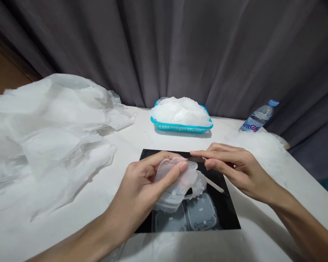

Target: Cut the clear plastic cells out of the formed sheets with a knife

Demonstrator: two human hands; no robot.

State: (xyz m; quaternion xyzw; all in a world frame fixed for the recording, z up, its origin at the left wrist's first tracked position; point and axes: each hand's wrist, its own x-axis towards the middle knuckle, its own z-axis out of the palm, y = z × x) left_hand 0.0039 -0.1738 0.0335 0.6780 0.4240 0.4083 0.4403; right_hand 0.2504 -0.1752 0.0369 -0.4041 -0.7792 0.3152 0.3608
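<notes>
My left hand [142, 185] is closed on a translucent plastic piece [177, 183], holding it above a black mat [229, 214]. My right hand [232, 165] pinches a thin white-handled tool [214, 185] whose tip meets the piece's upper edge. Two more moulded plastic pieces [188, 215] lie flat on the mat below.
A large heap of translucent plastic sheeting [49, 134] covers the table's left side. A turquoise basket [180, 126] filled with more plastic stands at the back centre. A water bottle [258, 116] lies at the back right. Grey curtains hang behind the white table [265, 149].
</notes>
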